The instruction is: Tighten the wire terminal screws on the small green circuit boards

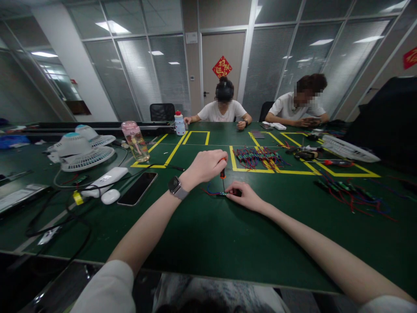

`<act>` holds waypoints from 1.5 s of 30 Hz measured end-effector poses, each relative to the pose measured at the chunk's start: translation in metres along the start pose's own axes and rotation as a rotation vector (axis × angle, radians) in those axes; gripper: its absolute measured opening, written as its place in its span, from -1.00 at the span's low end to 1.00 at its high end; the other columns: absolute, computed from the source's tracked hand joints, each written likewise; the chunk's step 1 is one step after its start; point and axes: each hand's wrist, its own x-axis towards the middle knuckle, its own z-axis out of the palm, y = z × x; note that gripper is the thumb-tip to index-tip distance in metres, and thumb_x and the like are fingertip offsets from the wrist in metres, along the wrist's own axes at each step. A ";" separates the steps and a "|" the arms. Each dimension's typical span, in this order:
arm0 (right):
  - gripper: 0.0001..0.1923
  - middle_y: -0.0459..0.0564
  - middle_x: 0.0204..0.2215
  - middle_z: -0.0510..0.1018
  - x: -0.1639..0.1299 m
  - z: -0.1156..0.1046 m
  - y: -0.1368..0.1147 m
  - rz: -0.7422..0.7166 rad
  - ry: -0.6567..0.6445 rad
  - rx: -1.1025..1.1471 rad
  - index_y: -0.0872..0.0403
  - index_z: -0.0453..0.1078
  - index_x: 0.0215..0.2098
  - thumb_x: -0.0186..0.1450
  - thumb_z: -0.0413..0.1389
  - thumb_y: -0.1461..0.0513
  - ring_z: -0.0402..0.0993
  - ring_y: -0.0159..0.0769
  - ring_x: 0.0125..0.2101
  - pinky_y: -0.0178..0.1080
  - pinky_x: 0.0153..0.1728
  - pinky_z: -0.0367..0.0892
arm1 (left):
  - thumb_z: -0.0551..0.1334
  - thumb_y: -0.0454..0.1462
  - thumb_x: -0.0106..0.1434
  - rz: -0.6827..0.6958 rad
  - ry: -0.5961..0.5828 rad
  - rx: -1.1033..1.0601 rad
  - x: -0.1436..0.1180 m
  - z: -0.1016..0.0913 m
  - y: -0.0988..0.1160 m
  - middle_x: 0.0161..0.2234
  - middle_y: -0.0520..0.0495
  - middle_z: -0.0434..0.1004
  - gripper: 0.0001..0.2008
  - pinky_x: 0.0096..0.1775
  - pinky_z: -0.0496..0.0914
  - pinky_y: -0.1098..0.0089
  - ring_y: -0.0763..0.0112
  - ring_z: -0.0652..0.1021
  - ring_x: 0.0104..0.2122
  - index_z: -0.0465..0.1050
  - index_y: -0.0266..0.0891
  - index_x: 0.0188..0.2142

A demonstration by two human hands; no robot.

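My left hand (206,166), with a watch on the wrist, is closed around the orange handle of a small screwdriver (223,174) held upright, tip down. The tip meets a small circuit board with red and blue wires (217,193) lying on the green table (202,234). My right hand (244,195) presses the board's right end flat against the table, fingers pinched on it.
A pile of wired boards (259,157) lies in a yellow-taped box beyond my hands; more wires (352,193) lie at the right. A phone (137,188), mouse (110,196), bottle (135,141) and fans (81,150) sit at the left. Two people sit across the table.
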 end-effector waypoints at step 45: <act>-0.89 -0.05 -0.46 0.45 0.000 0.000 0.000 0.012 0.000 0.002 0.12 0.52 -0.31 0.21 0.17 0.27 0.38 -0.33 -0.44 -0.28 -0.38 0.28 | -0.01 -0.17 0.35 -0.077 0.053 0.240 -0.002 0.007 0.006 -0.35 -0.09 0.54 -0.72 -0.46 0.18 0.40 0.30 0.53 -0.41 0.40 -0.26 -0.33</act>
